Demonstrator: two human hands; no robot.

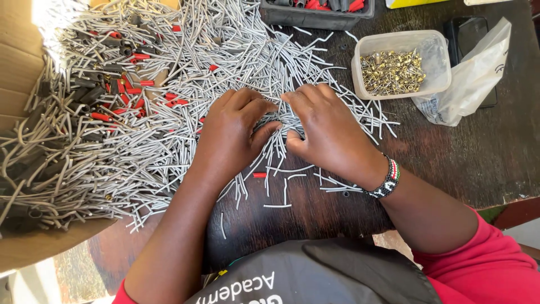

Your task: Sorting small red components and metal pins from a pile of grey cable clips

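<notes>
Pinching into a loose heap of thin grey wire pieces [281, 73] at the middle of the dark wooden table [450, 163], the left hand [233, 132] and right hand [326, 132] meet fingertip to fingertip, each set of fingers curled together on a small bunch of the wires directly beneath them. Stray cut lengths lie scattered nearer the person, one small red sleeve [259, 175] among them, while the heap thickens to the left into bent grey wires with red and black sleeves [121, 90] resting on cardboard [17, 73]. Far right stand a clear plastic tub [436, 50] of small brass-coloured fittings [392, 72], a crumpled clear bag [472, 79] and a dark phone [469, 31]; a grey tray [304, 17] sits at the far edge.
</notes>
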